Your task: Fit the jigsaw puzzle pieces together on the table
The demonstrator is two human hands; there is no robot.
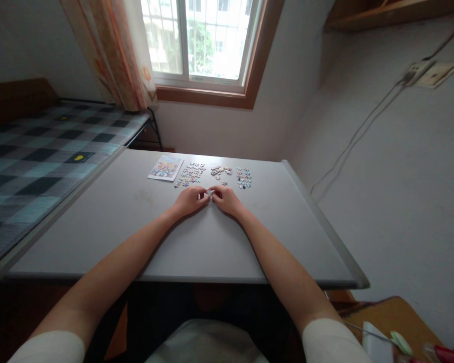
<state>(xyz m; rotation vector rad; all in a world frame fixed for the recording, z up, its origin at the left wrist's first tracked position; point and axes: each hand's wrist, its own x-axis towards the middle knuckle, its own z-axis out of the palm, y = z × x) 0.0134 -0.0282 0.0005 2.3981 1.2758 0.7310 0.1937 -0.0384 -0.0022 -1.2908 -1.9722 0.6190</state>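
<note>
Small puzzle pieces (210, 192) sit between the fingertips of both hands, low over the white table. My left hand (191, 200) pinches them from the left, and my right hand (224, 198) pinches from the right, with the fingertips nearly meeting. Just beyond the hands lie three groups of loose pieces: a spread-out left group (191, 173), a denser middle pile (221, 172) and a small right group (244, 177). A colourful picture sheet (166, 168) lies left of them. How many pieces the fingers hold is too small to tell.
The white table (212, 242) has raised side edges. A bed (60, 146) with a checked cover stands at the left. Behind is a window with a curtain (113, 55). A wooden stool or chair (395, 322) with small items is at the lower right.
</note>
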